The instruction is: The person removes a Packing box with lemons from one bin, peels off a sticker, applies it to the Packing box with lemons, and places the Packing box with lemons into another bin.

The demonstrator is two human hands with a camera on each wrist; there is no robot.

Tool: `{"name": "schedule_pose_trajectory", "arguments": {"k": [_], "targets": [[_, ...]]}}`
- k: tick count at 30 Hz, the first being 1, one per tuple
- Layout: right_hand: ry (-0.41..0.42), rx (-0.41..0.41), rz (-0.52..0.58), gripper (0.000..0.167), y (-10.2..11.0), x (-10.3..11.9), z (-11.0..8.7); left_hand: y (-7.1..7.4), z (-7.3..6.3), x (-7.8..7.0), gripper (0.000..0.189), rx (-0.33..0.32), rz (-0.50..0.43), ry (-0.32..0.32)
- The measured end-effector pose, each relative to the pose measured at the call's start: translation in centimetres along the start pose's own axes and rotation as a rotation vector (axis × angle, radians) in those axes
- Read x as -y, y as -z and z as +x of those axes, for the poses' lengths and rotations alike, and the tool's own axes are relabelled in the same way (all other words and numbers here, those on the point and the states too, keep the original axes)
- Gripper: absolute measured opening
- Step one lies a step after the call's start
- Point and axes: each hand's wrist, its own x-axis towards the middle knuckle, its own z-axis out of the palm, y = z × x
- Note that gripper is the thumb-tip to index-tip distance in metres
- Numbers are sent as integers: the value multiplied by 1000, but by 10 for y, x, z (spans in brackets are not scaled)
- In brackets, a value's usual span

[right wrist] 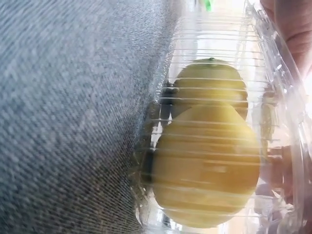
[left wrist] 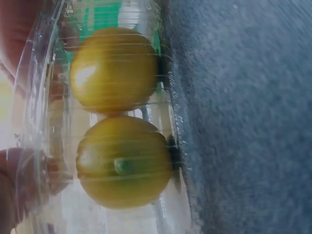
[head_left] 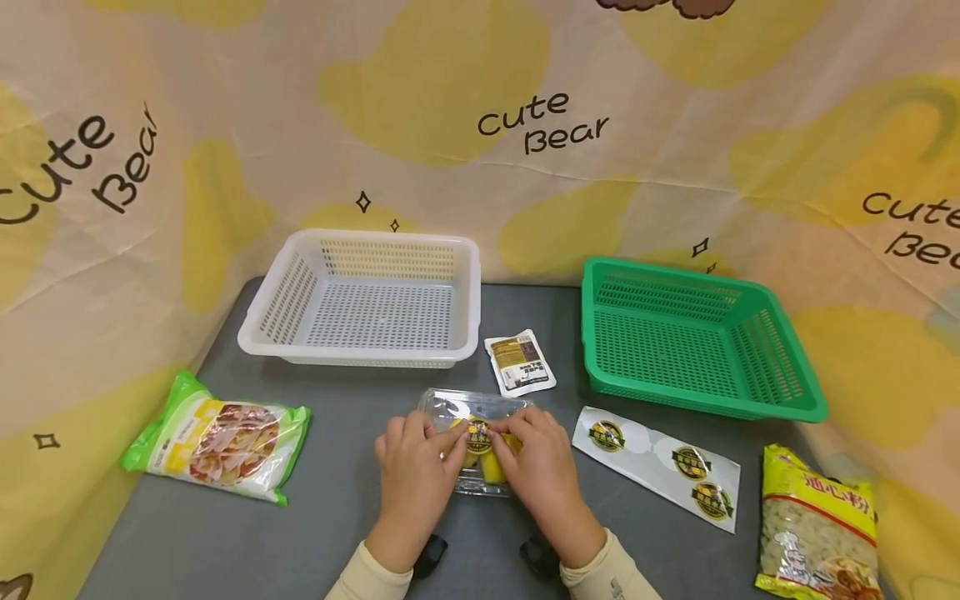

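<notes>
A clear plastic clamshell box point(head_left: 483, 486) lies in front of me with round yellow fruit point(left wrist: 124, 163) inside. Over its lid is a round black-and-yellow sticker point(head_left: 477, 436). My left hand point(head_left: 416, 467) pinches the sticker's left edge between thumb and forefinger. On the opposite side, my right hand point(head_left: 543, 462) pinches the right edge the same way. Fingers partly cover both edges, so whether the sticker touches the lid is hard to tell. In the right wrist view, more yellow fruit point(right wrist: 207, 165) shows through the ribbed box wall.
A sheet of stickers point(head_left: 652, 454) lies to the right, near a yellow bag point(head_left: 817, 533). Behind stand a white basket point(head_left: 360, 354) and a green basket point(head_left: 697, 404), with a small white packet point(head_left: 520, 363) between them. A green-and-white bag point(head_left: 221, 442) lies left.
</notes>
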Motion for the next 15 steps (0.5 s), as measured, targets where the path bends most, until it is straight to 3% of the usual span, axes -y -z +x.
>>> {"name": "schedule_pose_trajectory", "arguments": {"k": [4, 10, 15], "targets": [[5, 22, -3, 11, 1, 1, -1, 0, -2, 3, 22, 20, -10, 42], [22, 39, -6, 13, 1, 2, -4, 2, -3, 5, 58, 74, -46, 176], [22, 40, -11, 13, 0, 3, -4, 3, -3, 8, 66, 80, -70, 201]]}}
